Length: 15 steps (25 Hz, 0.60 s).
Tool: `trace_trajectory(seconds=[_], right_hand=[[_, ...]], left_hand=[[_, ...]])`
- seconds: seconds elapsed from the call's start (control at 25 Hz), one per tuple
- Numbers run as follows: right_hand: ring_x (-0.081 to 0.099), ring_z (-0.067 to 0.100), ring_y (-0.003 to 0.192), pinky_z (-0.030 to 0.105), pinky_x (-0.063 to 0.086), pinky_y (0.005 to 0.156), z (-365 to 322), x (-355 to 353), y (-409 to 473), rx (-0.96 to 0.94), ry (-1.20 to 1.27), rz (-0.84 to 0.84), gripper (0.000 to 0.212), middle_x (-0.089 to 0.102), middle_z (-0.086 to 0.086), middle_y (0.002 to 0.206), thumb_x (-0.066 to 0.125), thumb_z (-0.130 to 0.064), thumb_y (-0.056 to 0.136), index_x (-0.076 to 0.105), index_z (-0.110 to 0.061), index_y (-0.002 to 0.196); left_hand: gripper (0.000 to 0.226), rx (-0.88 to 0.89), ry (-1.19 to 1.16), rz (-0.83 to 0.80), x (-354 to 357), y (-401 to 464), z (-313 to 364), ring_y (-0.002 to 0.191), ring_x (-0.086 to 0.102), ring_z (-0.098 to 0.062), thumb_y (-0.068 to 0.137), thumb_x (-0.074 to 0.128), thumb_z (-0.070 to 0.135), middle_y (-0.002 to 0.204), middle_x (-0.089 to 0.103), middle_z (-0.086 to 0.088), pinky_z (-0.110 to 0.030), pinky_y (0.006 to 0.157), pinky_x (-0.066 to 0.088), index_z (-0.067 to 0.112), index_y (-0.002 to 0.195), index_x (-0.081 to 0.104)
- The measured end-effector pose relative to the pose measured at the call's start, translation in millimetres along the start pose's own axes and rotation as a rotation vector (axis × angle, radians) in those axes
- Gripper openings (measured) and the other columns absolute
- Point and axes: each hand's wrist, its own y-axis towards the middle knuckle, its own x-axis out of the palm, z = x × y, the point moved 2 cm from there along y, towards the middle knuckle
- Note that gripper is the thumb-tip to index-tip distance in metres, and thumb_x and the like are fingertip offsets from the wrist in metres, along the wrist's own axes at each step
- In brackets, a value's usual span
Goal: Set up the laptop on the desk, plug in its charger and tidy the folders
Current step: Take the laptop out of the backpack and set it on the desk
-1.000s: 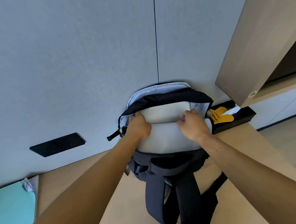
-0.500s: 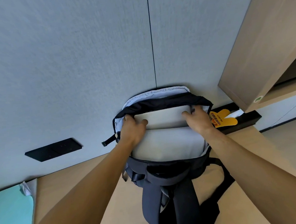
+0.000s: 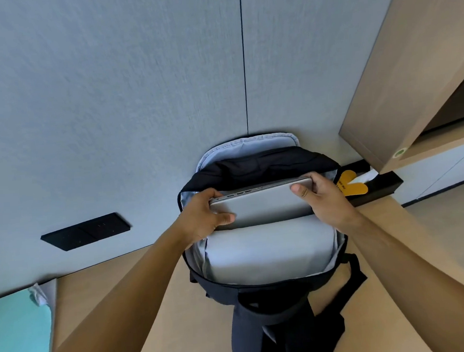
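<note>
Up close, the left hand [image 3: 200, 216] has its thumb laid across the near face of the silver laptop [image 3: 263, 205] and its other fingers curled over the laptop's far edge at the left corner, clamped on it. The right hand [image 3: 324, 199] grips the right corner the same way, thumb on the near face and fingers wrapped behind the edge. Between the two hands the laptop is closed and tilted, its upper part clear of the dark backpack [image 3: 267, 258] while its lower edge is hidden behind the pale grey padded sleeve inside the bag. A row of ports shows along the laptop's far edge near the left hand. The backpack stands upright and unzipped on the wooden desk [image 3: 163, 312], its far flap resting against the grey wall panel [image 3: 110, 102], its dark straps hanging toward the near side. Just right of the bag, a yellow tag [image 3: 351, 185] lies by a black tray [image 3: 382, 188] at the foot of the wall. On the wall, well left of the bag, is a black socket plate [image 3: 85, 231]. At the near left edge lies a turquoise folder [image 3: 14, 334].
</note>
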Motion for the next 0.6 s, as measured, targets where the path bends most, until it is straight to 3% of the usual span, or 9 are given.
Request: trace_trajectory(seconds=[0.04,0.12,0.2,0.28,0.32,0.48,0.6], right_hand=[[0.063,0.007,0.092,0.027,0.047,0.081,-3.8,1.0,-4.1,-0.018,0.013,0.019,0.045,0.069,-0.010,0.096,0.063,-0.063,0.081,0.062,-0.026,0.106],[0.065,0.004,0.090,0.023,0.049,0.077,-20.3,0.8,-10.3,-0.051,0.073,0.045,0.033,0.071,-0.008,0.096,0.066,-0.051,0.084,0.063,-0.024,0.104],[0.066,0.001,0.086,0.023,0.053,0.074,-44.4,-1.7,-11.2,-0.102,0.168,0.083,0.017,0.072,-0.010,0.092,0.068,-0.036,0.089,0.064,-0.024,0.101],[0.067,0.006,0.086,0.028,0.055,0.076,-71.8,-4.9,-6.6,-0.184,0.242,0.147,0.010,0.074,-0.008,0.092,0.070,-0.032,0.090,0.066,-0.026,0.098],[0.067,0.009,0.086,0.030,0.055,0.076,-86.1,-5.8,-2.8,-0.238,0.269,0.182,0.010,0.074,-0.007,0.092,0.071,-0.033,0.090,0.067,-0.026,0.096],[0.057,0.006,0.072,0.027,0.047,0.066,-156.3,5.1,15.5,-0.436,0.261,0.255,0.015,0.065,-0.012,0.077,0.069,-0.036,0.092,0.062,-0.025,0.085],[0.042,0.008,0.062,0.030,0.036,0.057,-223.1,32.3,23.7,-0.595,0.155,0.260,0.032,0.049,-0.005,0.065,0.066,-0.041,0.094,0.054,-0.013,0.084]], left_hand=[[0.032,0.017,-0.015,0.006,-0.4,-5.7,2.8,0.079,0.071,-0.026,0.077,0.084,0.017,0.098,0.072,-0.007,-0.040,0.068,0.060,0.020,0.102,0.064],[0.031,0.062,-0.047,0.025,-5.1,-17.5,10.2,0.082,0.072,-0.026,0.076,0.084,0.013,0.095,0.074,-0.006,-0.044,0.073,0.062,0.018,0.101,0.067],[0.029,0.126,-0.142,0.067,-17.2,-25.2,20.6,0.074,0.071,-0.018,0.076,0.084,0.008,0.084,0.074,0.001,-0.029,0.062,0.060,0.014,0.099,0.068],[0.025,0.196,-0.225,0.108,-32.7,-34.4,37.6,0.059,0.065,-0.005,0.078,0.082,0.003,0.069,0.071,0.010,-0.015,0.051,0.050,0.009,0.097,0.068],[0.023,0.229,-0.258,0.141,-41.8,-38.9,46.2,0.057,0.064,-0.003,0.079,0.081,0.002,0.068,0.071,0.008,-0.014,0.051,0.049,0.006,0.098,0.068],[0.027,0.352,-0.459,0.322,-77.9,-54.3,64.0,0.092,0.072,-0.024,0.084,0.078,0.013,0.104,0.076,-0.013,-0.039,0.085,0.060,0.006,0.108,0.070],[0.031,0.405,-0.696,0.462,-102.2,-70.7,61.3,0.098,0.071,-0.024,0.083,0.076,0.022,0.111,0.075,-0.009,-0.039,0.088,0.058,0.012,0.112,0.071]])
